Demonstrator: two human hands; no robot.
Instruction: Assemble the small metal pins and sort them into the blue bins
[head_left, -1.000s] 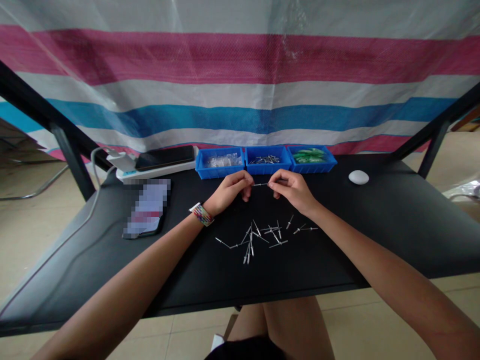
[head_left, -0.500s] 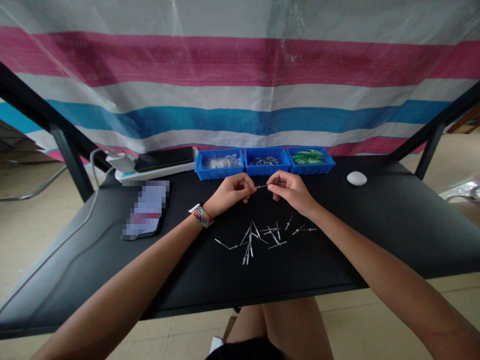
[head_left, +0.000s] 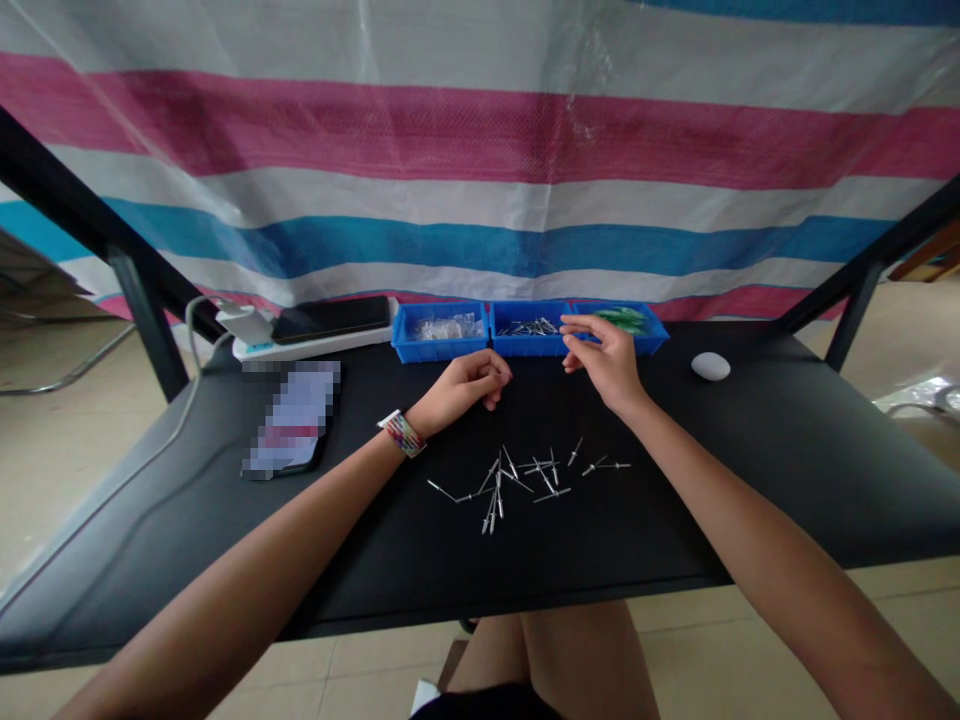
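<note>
My left hand (head_left: 469, 385) rests on the black table (head_left: 750, 460) with its fingers curled closed; whatever it holds is hidden. A beaded bracelet (head_left: 403, 433) is on that wrist. My right hand (head_left: 604, 355) reaches over the row of blue bins, its fingers stretched out where the middle bin (head_left: 529, 347) of metal pins meets the right bin (head_left: 654, 335) of green parts. Nothing shows between those fingers. Several loose metal rivets (head_left: 525, 475) lie scattered on the table just in front of both hands.
A left blue bin (head_left: 439, 349) holds clear parts. A dark phone (head_left: 330, 318) lies on a white power strip (head_left: 251, 348) with a cable running off the left. A blurred flat device (head_left: 292, 420) and a white oval object (head_left: 709, 366) lie on the table. A striped tarp hangs behind.
Both hands were pinching one thin metal pin between them. My right hand has let go and moved up and right to the bins; my left hand stays put, closed.
</note>
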